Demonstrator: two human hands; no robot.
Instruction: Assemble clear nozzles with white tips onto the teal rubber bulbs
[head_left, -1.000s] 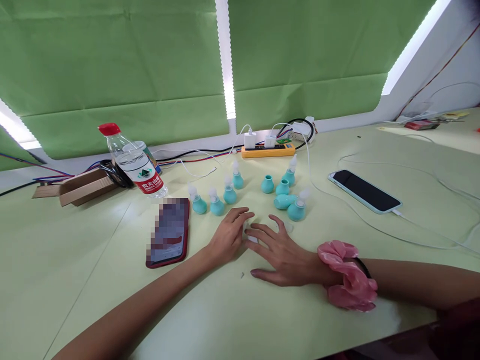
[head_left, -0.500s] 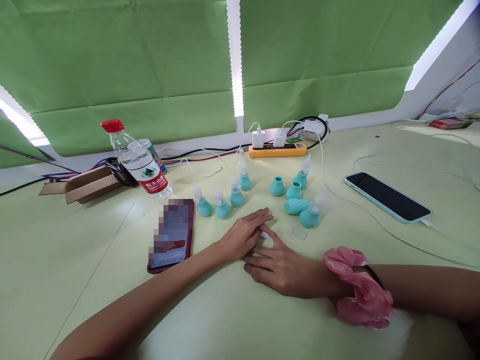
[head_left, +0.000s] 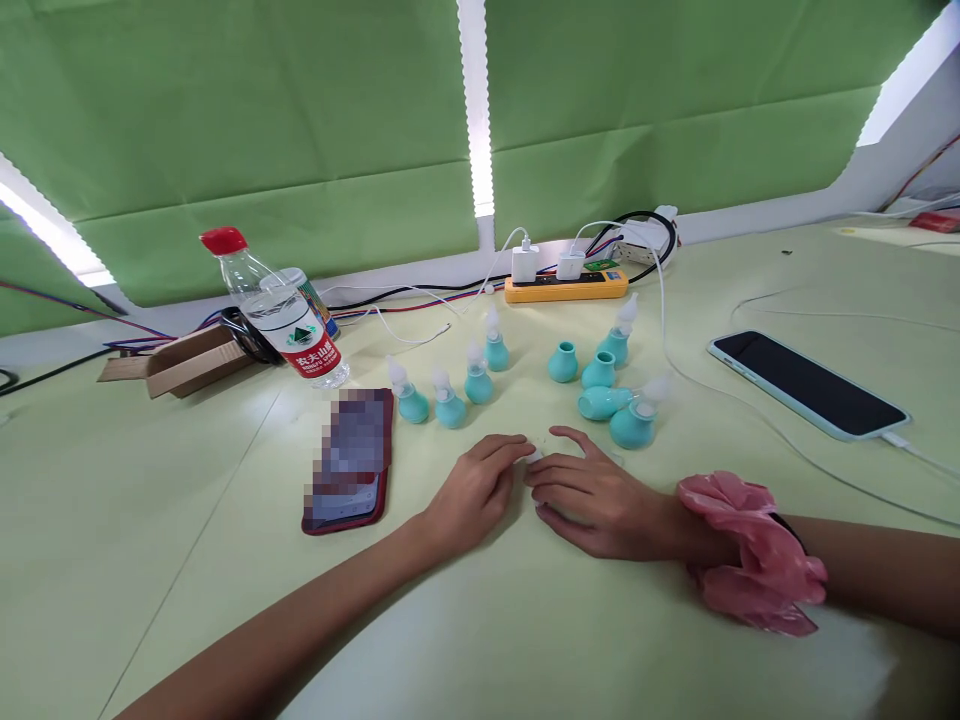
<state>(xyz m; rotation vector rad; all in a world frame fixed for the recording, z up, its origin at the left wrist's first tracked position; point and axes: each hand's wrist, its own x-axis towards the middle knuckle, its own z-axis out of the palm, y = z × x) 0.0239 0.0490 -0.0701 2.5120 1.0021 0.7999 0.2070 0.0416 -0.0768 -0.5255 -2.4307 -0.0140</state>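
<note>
Close to the middle of the table, the fingers of my left hand (head_left: 472, 490) stretch to the right, with the tips at a small white piece (head_left: 535, 456). The left thumb is mostly hidden. My right hand (head_left: 600, 500) lies opposite, palm down, its fingers spread and one finger lifted apart from the others. Its fingertips touch or lie close to the same spot; white bits show partly beneath them. Beyond the left hand stand several small teal bulbs with frosted flame-shaped tops (head_left: 450, 405). Past my right hand are open teal bases (head_left: 562, 362) and a teal bulb lying on its side (head_left: 602, 403).
A water bottle (head_left: 300, 335) with a red cap leans behind a phone in a red case (head_left: 349, 460). An open cardboard box (head_left: 199, 365) is at left. A yellow power strip (head_left: 566, 288) with chargers sits at the back. A charging phone (head_left: 806, 385) and white cable are on the right.
My hands have moved apart slightly, the right one shifting rightward. The left fingers no longer overlap the right hand. The whole view has shifted a little.
</note>
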